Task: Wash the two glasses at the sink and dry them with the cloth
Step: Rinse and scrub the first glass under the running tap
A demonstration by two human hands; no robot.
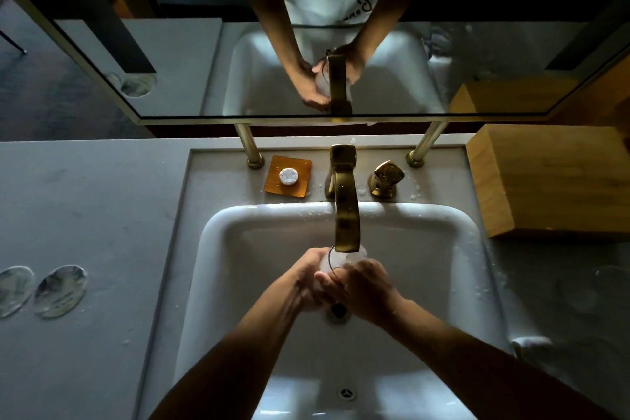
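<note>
Both my hands hold one clear glass [345,258] over the white sink [453,242], right under the brass faucet [346,215]. My left hand [305,280] wraps the glass from the left and my right hand [366,290] curls round it from the right. Most of the glass is hidden by my fingers. A faint clear round shape, maybe the second glass [579,295], stands on the dark counter to the right. A white cloth [531,344] lies at the sink's right edge.
A brass tap handle [387,179] and an orange soap dish [288,180] with a small white soap sit behind the basin. A wooden box [552,181] stands at the back right. Two clear round discs [59,291] lie on the left counter. A mirror [238,61] hangs above.
</note>
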